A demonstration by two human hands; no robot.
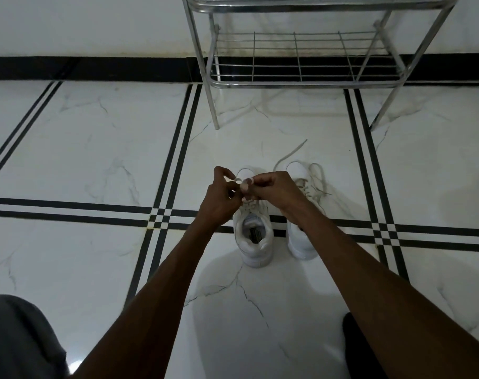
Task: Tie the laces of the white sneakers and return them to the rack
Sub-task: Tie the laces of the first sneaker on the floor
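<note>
Two white sneakers stand side by side on the tiled floor, toes pointing away from me. My left hand (221, 198) and my right hand (273, 191) meet above the left sneaker (253, 239), each pinching a piece of its white lace (243, 183), which forms small loops between the fingers. The right sneaker (301, 242) is partly hidden by my right forearm. Its laces (290, 153) lie loose and untied, one end trailing forward on the floor. The metal shoe rack (301, 83) stands against the wall just beyond the sneakers.
The rack's wire shelves carry nothing that I can see. White marble tiles with black stripe lines (164, 214) cover the floor. A grey clothed knee (19, 337) is at the bottom left and a dark shape (358, 348) at the bottom right.
</note>
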